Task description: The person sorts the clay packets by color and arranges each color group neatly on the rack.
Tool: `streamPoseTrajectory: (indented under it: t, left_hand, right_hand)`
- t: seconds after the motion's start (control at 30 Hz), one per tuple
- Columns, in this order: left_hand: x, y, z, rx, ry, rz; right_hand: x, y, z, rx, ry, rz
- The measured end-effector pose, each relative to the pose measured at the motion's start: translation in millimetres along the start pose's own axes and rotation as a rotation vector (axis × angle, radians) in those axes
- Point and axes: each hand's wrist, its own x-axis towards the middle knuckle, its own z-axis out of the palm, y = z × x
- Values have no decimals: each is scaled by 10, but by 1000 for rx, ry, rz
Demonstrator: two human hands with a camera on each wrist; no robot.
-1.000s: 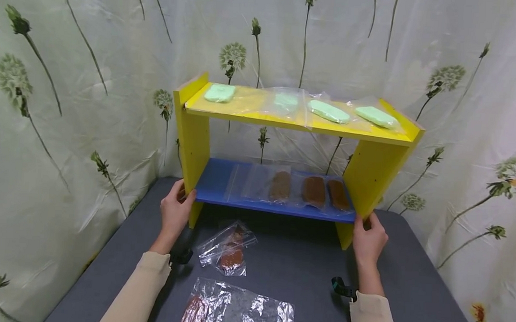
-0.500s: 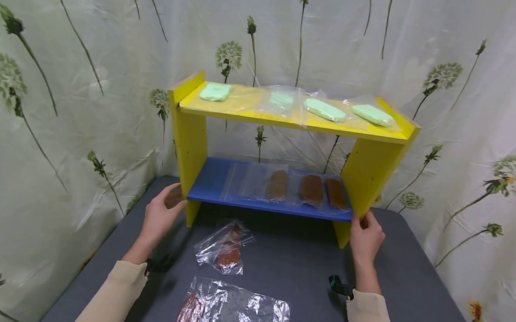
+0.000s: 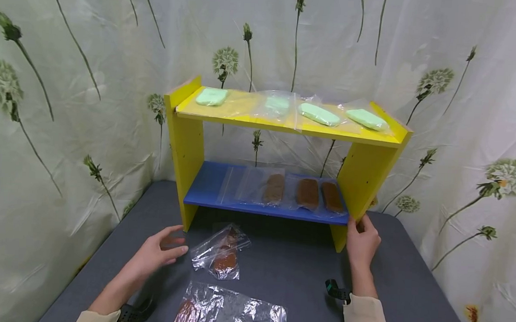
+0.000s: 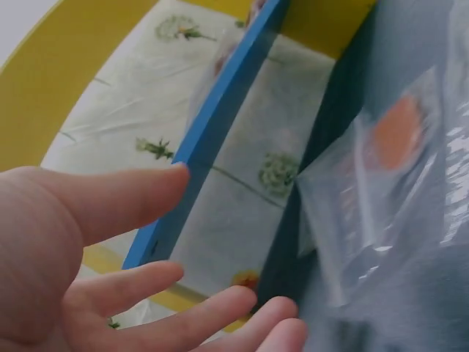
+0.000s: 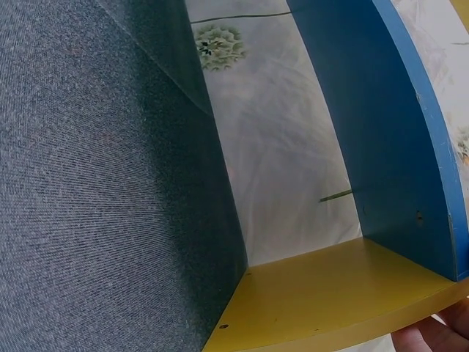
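Note:
A yellow shelf unit (image 3: pixel 290 128) with a blue lower board (image 3: pixel 256 208) stands on the dark table. My right hand (image 3: pixel 362 241) grips the front edge of its right side panel (image 3: pixel 363 177), thumb near the blue board's end; some fingers are hidden behind the panel. My left hand (image 3: pixel 161 248) is off the shelf, fingers spread and holding nothing. Right of it lies a clear zip bag (image 3: pixel 225 260) with brown pieces inside. In the left wrist view the left thumb and fingers (image 4: pixel 157 194) show apart, with the blue board beyond them.
Pale green bars (image 3: pixel 318 114), some bagged, lie on the yellow top board. Bagged brown bars (image 3: pixel 307 193) rest on the blue board. A larger clear bag (image 3: pixel 238 311) with something reddish-brown lies at the table's front. A flower-printed curtain (image 3: pixel 115 54) hangs behind.
My left hand has let go of the shelf's left side panel and moved down and toward me, near the zip bag. The right hand keeps its hold. The head view has shifted slightly.

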Motion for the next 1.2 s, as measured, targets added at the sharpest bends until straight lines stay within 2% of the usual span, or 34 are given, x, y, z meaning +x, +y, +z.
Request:
streamPoseTrajectory:
  t: [0.2,0.4,0.57,0.67,0.77,0.87,0.97,1.13,1.2]
  left_hand:
    - [-239,-123,155,20,-9,-49]
    - [-427,-227,309,117,-12,-123]
    - [-580,-259,422,267,-63,-119]
    - [-644,-268,493,303,-123,-115]
    - [-669,-286,552,316,-188,-69]
    - [-668,-307,610,344,-215,-7]
    - [-669,-315,682,395,-201,2]
    - [-697,-335,795,538,-147,-22]
    - [-724,-342,816,560,-129,-16]
  right_hand:
    - [-1,5,2,6,7,-1]
    - [3,12,-3,18,-4,1]
    - [-2,18,-4,16,-15,5]
    - [-1,24,-4,17,-17,11]
    - [4,29,-6,19,-13,13]
    - [11,29,-6,18,-13,12]
    - [12,27,-8,16,-19,11]
    - [1,22,-11,18,-29,17]
    - [-3,22,-10,17,-29,19]
